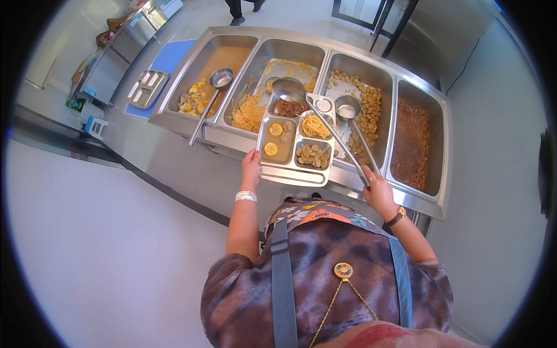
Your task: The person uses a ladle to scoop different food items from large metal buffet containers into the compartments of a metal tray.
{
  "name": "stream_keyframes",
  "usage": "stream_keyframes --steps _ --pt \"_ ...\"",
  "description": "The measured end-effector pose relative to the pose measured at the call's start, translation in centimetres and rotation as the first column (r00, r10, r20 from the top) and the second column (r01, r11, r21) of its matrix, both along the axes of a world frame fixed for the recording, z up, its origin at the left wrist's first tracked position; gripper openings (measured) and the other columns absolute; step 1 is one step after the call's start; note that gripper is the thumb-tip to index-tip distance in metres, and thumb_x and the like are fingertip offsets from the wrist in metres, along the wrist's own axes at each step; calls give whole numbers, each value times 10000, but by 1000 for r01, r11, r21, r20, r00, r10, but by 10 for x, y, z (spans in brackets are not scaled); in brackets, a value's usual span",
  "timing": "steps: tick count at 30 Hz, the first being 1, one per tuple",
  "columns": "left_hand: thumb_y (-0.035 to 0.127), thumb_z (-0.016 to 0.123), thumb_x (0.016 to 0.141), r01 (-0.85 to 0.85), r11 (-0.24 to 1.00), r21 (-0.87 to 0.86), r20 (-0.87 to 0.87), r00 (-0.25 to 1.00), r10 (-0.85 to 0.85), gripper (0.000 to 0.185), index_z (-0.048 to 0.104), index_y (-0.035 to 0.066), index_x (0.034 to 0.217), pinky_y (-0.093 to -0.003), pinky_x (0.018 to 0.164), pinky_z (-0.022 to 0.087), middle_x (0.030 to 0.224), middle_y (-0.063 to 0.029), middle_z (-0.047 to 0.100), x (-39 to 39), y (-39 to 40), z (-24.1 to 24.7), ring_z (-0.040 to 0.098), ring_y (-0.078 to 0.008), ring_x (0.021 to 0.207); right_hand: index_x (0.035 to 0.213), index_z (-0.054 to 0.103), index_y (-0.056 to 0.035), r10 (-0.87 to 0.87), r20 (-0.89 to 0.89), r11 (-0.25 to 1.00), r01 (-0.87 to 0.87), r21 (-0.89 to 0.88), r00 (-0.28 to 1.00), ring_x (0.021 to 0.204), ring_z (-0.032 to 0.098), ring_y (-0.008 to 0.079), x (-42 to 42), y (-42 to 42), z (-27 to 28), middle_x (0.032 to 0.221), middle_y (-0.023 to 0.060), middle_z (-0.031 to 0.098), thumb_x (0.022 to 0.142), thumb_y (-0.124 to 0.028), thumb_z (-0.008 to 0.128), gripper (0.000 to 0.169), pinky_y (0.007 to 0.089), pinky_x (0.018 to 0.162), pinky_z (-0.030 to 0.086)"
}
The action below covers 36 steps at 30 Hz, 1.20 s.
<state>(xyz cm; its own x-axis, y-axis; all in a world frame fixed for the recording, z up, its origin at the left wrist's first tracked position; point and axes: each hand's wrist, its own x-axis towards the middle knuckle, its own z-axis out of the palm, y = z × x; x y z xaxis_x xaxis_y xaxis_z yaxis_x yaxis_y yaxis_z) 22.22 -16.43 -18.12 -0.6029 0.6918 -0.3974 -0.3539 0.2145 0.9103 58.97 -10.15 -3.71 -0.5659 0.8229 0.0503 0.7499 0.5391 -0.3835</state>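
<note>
My left hand (250, 167) grips the near-left edge of a stainless steel compartment tray (296, 177) held over the counter's front. The tray holds broth with corn rounds (273, 149) and meat pieces, yellow-orange shreds (317, 126), round brownish slices (312, 156) and dark minced food (289, 108). In my right hand (379, 191) is the long handle of a steel ladle (289, 90). Its bowl hangs above the tray's far-left compartment, partly covering it; what the bowl holds is unclear. A second ladle (348, 107) rests in the pan of slices, its handle ending beside my right hand.
The steel serving counter (444, 152) has several sunken pans: broth (230, 56), shreds (246, 115), slices (370, 104), brown minced food (409, 143). A ladle (221, 78) leans across the broth pan's front rim. Leftward lie another tray (148, 89) and a small stool (95, 127). A person's legs (235, 11) show beyond.
</note>
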Motion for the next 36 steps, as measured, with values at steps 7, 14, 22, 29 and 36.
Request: stream_keyframes --steps 7,14,22,29,36 --pt "234 447 903 139 990 18 -189 973 -133 212 542 69 996 -203 352 228 589 64 386 -6 16 -23 323 -25 428 1243 420 -22 -377 -351 686 4 -727 857 493 512 112 7 3 22 630 39 531 704 -6 540 553 258 461 422" --pt "183 454 906 73 997 4 -108 991 -72 235 532 9 1045 -198 421 301 645 41 452 -2 26 -21 366 -33 503 1100 496 28 -722 -359 570 214 -794 591 465 488 88 80 61 31 624 16 520 723 -7 556 384 228 409 399" --pt "185 441 913 51 999 8 -29 998 -51 145 510 84 835 -196 315 179 546 77 318 21 40 11 246 -17 376 914 565 25 -815 66 574 817 -48 576 831 600 363 183 155 -70 851 234 609 730 -115 532 234 425 713 486" --pt "180 441 913 67 997 44 -79 995 -64 146 525 74 858 -197 319 177 543 79 322 25 46 11 252 -15 379 872 579 19 -781 110 615 788 -31 614 805 609 350 166 208 -96 856 232 610 740 -114 512 199 439 690 492" --pt "183 437 915 50 997 -60 -43 998 -52 162 544 62 916 -200 315 181 536 82 325 29 28 27 250 -14 366 656 535 17 -899 -256 402 434 -806 356 430 525 191 181 152 -28 562 107 543 676 -13 556 41 316 385 433"
